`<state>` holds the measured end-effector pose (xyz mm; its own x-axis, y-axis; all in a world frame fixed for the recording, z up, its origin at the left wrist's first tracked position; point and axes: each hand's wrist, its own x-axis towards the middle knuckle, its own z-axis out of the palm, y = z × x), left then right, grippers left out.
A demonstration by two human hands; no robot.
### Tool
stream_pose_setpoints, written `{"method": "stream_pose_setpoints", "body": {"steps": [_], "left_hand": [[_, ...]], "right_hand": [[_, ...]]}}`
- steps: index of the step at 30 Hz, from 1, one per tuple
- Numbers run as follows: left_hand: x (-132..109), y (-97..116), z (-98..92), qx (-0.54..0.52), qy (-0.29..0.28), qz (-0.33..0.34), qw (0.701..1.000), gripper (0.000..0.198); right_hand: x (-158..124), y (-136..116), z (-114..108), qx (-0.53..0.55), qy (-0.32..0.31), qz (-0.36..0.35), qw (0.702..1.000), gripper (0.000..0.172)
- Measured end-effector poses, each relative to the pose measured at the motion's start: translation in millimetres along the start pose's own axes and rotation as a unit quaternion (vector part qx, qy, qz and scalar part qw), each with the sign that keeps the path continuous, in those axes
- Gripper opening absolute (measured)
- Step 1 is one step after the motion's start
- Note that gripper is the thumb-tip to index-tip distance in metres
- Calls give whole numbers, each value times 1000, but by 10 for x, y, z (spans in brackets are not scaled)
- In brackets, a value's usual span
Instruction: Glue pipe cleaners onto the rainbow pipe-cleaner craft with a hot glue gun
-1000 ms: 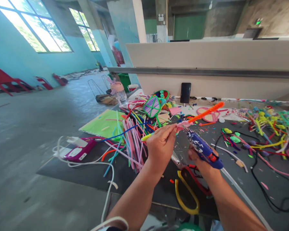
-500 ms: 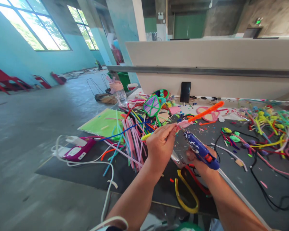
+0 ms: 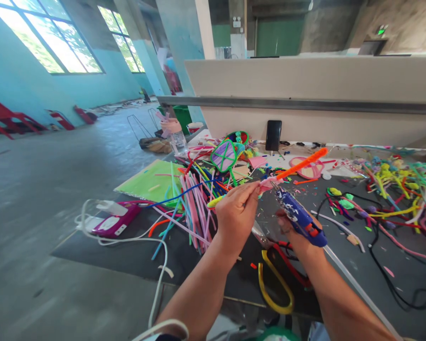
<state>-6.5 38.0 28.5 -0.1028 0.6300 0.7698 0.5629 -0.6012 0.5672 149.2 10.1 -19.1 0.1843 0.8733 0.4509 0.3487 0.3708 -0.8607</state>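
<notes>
My left hand (image 3: pixel 237 208) pinches a pipe-cleaner piece whose pink part (image 3: pixel 268 183) shows beyond the fingertips and whose orange fuzzy stem (image 3: pixel 301 164) points up to the right. A yellow end (image 3: pixel 216 201) sticks out on the other side of that hand. My right hand (image 3: pixel 294 232) is wrapped round a blue hot glue gun (image 3: pixel 298 213) with worn white patches and a clear glue stick (image 3: pixel 358 286) out of its back. The gun's nozzle is at the pink part; whether it touches, I cannot tell. Scissors (image 3: pixel 275 284) with yellow and red handles lie below my hands.
Loose pipe cleaners (image 3: pixel 198 213) are heaped left of my hands, by a green sheet (image 3: pixel 156 182) and a purple power strip (image 3: pixel 117 220). A phone (image 3: pixel 273 135) leans on the back panel. Black cord (image 3: pixel 383 265) and colourful pieces (image 3: pixel 390 180) spread at right.
The glue gun and my right hand have shifted slightly right, and the nozzle has moved a little along the pink part. The orange stem's tip has dipped slightly left.
</notes>
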Motion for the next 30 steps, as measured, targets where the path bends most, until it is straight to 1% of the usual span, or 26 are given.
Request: {"method": "stream_pose_setpoints", "body": {"steps": [3, 6, 9, 11, 16, 21, 24, 26, 30], "left_hand": [[1, -2, 5, 0, -1, -1, 1000, 17], [-1, -4, 13, 4, -2, 5, 1000, 17], [2, -12, 17, 7, 2, 16, 1000, 17], [7, -16, 17, 9, 6, 19, 1000, 16], [11, -7, 21, 6, 8, 19, 1000, 15], [-3, -10, 31, 3, 3, 20, 1000, 15], [-8, -17, 30, 5, 6, 23, 1000, 15], [-11, -19, 28, 4, 6, 25, 1000, 15], [-17, -23, 28, -3, 0, 21, 1000, 16]], "right_hand": [[-12, -7, 2, 9, -2, 2, 1000, 18], [-10, -20, -8, -29, -9, -23, 999, 15], [0, -17, -6, -56, -2, -44, 997, 16], [5, -2, 5, -62, 4, -58, 996, 16], [-1, 39, 33, -66, -3, -82, 994, 20], [-7, 55, 41, -65, 3, -91, 994, 24], [-1, 45, 25, -73, 1, -96, 993, 21], [3, 29, 9, -82, 1, -94, 992, 20], [4, 4, -12, -93, 5, -83, 992, 24]]}}
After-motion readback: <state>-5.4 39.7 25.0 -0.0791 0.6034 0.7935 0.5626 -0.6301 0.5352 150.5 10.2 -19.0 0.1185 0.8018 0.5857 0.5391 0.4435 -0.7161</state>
